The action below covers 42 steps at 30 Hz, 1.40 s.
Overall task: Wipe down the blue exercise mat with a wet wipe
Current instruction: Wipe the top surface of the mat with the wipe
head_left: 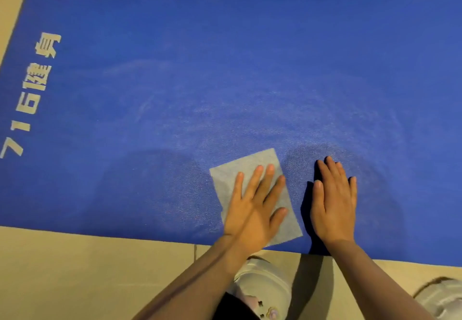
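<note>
Mat point(225, 69) runs off right and left edges. Left hand point(255, 207) covers part of wipe point(225, 177). Shoe point(442, 297) at right corner cut off, blurred.

Single head-worn view. Looks steeply down and forward from above the mat point(225, 69), close in, wide-angle. Near edge of mat low in frame, far edge at top; floor point(75, 269) beneath.

pale "716" print on blue mat point(225, 69)
</note>
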{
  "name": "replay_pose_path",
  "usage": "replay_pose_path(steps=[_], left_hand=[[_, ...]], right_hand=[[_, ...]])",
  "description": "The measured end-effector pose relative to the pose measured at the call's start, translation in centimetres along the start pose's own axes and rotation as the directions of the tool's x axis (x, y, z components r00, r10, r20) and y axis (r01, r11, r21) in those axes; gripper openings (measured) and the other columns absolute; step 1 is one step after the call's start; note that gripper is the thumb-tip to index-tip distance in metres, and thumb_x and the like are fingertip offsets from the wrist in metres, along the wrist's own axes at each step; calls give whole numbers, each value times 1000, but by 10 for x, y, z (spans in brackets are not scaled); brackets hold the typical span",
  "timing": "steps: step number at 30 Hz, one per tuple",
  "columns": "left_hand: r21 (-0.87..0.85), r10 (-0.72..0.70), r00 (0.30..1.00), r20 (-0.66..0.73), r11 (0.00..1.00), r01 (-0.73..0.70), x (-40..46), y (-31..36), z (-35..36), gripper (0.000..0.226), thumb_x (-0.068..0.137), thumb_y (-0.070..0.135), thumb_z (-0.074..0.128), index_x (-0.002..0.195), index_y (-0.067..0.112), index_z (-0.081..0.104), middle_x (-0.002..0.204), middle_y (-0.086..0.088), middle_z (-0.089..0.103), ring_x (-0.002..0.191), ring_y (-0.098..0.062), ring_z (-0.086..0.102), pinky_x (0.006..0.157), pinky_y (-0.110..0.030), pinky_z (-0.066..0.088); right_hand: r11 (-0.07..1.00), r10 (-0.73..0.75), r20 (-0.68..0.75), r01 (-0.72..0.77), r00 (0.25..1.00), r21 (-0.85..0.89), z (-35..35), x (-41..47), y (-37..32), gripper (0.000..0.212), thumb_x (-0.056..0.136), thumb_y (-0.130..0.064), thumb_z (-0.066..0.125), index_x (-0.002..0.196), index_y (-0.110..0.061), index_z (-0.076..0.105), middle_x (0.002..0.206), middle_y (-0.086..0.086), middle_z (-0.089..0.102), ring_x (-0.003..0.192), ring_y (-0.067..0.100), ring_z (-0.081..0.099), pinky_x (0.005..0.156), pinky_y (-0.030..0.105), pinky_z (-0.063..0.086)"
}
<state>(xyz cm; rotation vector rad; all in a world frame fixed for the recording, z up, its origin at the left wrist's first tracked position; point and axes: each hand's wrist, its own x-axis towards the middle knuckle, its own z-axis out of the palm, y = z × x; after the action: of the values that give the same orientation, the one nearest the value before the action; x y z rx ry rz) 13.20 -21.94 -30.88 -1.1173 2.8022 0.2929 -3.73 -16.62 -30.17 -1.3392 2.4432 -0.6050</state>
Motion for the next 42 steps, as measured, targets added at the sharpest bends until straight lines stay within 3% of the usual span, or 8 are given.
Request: replay_pose_path(steps=[4, 12, 17, 22, 27, 34, 39, 42], left_hand=[[1, 132, 991, -4, 991, -132, -33, -64, 2, 57, 102, 54, 29, 153, 29, 35, 162, 0, 25, 150, -22, 22, 120, -48, 15], [-65, -638, 764, -93, 770, 635, -69, -105, 2, 74, 99, 62, 15, 157, 17, 22, 163, -11, 17, 151, -32, 13, 120, -55, 8], [3, -197, 978, -62, 980, 197, -14, -25, 3, 74, 95, 59, 30, 152, 14, 35, 160, -17, 27, 148, -37, 23, 115, -62, 16], [-151, 55, 993, -108, 986, -71, 20, 5, -5, 64, 97, 57, 38, 147, 17, 46, 159, -8, 32, 149, -28, 24, 117, -58, 19], [-429, -303, 910, -282, 889, 163, -5, -33, -29, 39, 99, 29, 40, 135, 21, 54, 153, 2, 40, 148, -18, 23, 122, -39, 4], [-166, -541, 827, -152, 839, 518, -50, -85, -4, 58, 100, 45, 29, 149, 18, 41, 159, -9, 31, 148, -29, 22, 117, -57, 13], [-171, -553, 815, -173, 832, 528, -49, -84, -2, 58, 98, 44, 31, 147, 16, 45, 157, -11, 35, 147, -30, 24, 116, -57, 14], [-176, -558, 807, -193, 829, 531, -48, -83, -3, 59, 97, 44, 31, 147, 16, 46, 156, -12, 37, 147, -31, 25, 116, -57, 14]], right_hand=[[993, -59, 21, 61, 998, -103, 1, -3, 4, 56, 99, -34, 25, 146, -9, 44, 155, 10, 36, 146, 27, 26, 119, 42, 6], [993, -29, -5, 28, 1000, -113, 6, -2, -2, 54, 99, -32, 26, 144, -9, 45, 154, 9, 38, 146, 26, 27, 120, 38, 3], [947, 131, 24, -132, 991, 292, -6, 3, -5, 51, 99, -33, 26, 146, -19, 42, 151, -7, 39, 139, -4, 21, 123, 33, 4], [874, 236, 47, -233, 971, 427, -25, 4, -10, 52, 97, -34, 32, 147, -22, 40, 143, -17, 41, 137, 6, 36, 117, 42, 29], [949, -234, 22, 224, 972, 224, -3, -5, -45, 45, 96, -25, 40, 135, -6, 53, 141, 11, 51, 133, 24, 42, 116, 29, 27], [797, -568, 232, 598, 790, -84, 59, 19, -66, 55, 97, -44, 39, 143, -16, 50, 153, 10, 41, 141, 29, 38, 116, 44, 22], [947, -126, 134, 159, 983, -278, 0, 90, 20, 69, 95, -56, 25, 153, -20, 31, 160, 9, 25, 148, 29, 21, 118, 49, 11], [918, 251, 37, -225, 967, -327, -46, 90, 79, 76, 91, -60, 13, 156, -22, 17, 164, 8, 10, 150, 28, 8, 119, 52, 5]])
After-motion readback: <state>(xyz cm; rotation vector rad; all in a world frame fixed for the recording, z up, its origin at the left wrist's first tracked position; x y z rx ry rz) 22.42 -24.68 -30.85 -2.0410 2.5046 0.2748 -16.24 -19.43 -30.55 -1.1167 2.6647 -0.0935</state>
